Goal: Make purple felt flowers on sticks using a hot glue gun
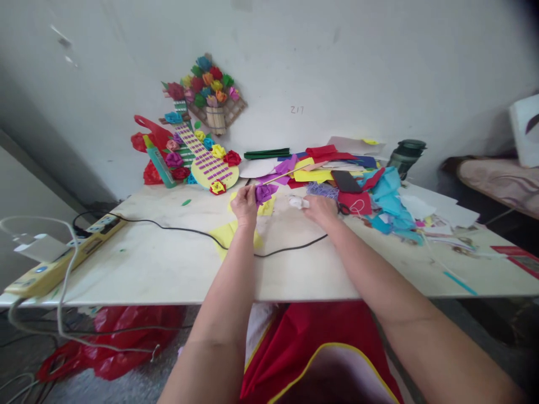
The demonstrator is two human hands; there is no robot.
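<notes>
My left hand (245, 205) pinches a purple crepe-paper flower (264, 193) over the middle of the table. A thin stick (290, 174) slants up to the right from beside the flower; whether it is joined to it I cannot tell. My right hand (320, 207) is closed round a white object that looks like a glue gun (297, 201), its front pointing left toward the flower and the rest hidden in the fingers. A black cord (290, 248) runs under my left forearm to my right arm. Yellow paper (227, 235) lies beneath my left hand.
A paper-flower guitar (213, 168) and a green glue bottle (160, 163) stand at the back left. A power strip (63, 261) lies left. Behind and right are coloured paper sheets (314, 175), a phone (346, 182), scissors (343, 209), blue crepe paper (389, 196) and a dark bottle (406, 157).
</notes>
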